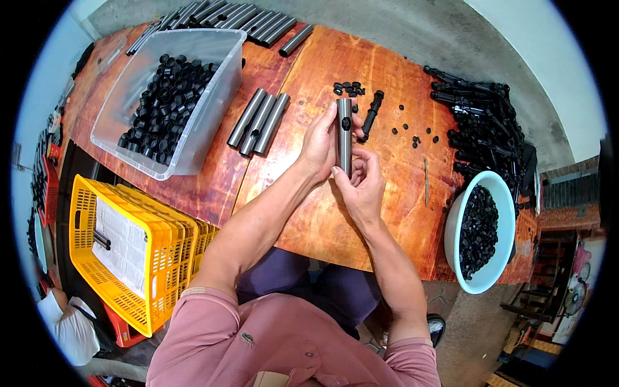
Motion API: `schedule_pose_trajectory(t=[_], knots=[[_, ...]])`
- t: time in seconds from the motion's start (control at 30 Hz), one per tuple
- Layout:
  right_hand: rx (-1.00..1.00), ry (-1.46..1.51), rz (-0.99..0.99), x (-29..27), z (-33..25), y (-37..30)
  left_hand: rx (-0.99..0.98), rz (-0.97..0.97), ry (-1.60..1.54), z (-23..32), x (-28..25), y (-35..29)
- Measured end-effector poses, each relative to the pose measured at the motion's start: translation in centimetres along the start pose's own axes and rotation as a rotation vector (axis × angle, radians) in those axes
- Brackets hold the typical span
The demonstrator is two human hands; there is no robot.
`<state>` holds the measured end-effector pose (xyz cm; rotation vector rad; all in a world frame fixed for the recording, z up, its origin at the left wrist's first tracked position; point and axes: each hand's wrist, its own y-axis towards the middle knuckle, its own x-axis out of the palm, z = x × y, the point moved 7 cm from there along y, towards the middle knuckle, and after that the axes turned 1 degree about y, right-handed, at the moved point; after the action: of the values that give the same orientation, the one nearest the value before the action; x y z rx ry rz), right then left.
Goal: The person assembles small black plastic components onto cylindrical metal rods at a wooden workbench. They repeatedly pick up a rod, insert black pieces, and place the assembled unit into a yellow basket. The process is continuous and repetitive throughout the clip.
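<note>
A grey metal tube (345, 147) with a dark oval hole near its upper end stands lengthwise between my hands. My left hand (318, 147) is closed around its upper part, with the thumb along the left side and fingertips showing at the right. At the tube's lower end, my right hand (363, 188) grips it between thumb and bent fingers. Just beyond, a black ribbed rod-like part (372, 116) lies on the wooden table (309, 222). Small black pieces (348, 88) are scattered around it. To the left rest three more metal tubes (261, 124), side by side.
A translucent bin (205, 138) of black caps stands at the left, above a yellow crate (155, 264). Many tubes (258, 24) line the back. On the right are a heap of black parts (480, 126), a light blue bowl (454, 235) of black pieces and a thin rod (426, 182).
</note>
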<state>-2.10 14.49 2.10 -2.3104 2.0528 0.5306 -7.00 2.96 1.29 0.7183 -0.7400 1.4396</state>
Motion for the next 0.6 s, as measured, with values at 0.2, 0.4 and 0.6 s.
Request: schedule_pose_trajectory(t=[0.2, 0.4, 0.6], knots=[[-0.003, -0.02, 0.015, 0.1, 0.6, -0.1, -0.034, 0.013, 0.0, -0.2, -0.2, -0.2], [0.002, -0.067, 0.027, 0.0, 1.0, 0.1, -0.064, -0.03, -0.022, -0.5, 0.2, -0.2], [-0.103, -0.217, 0.006, -0.5, -0.4, 0.5, -0.101, -0.145, -0.071, -0.7, 1.0, -0.5]])
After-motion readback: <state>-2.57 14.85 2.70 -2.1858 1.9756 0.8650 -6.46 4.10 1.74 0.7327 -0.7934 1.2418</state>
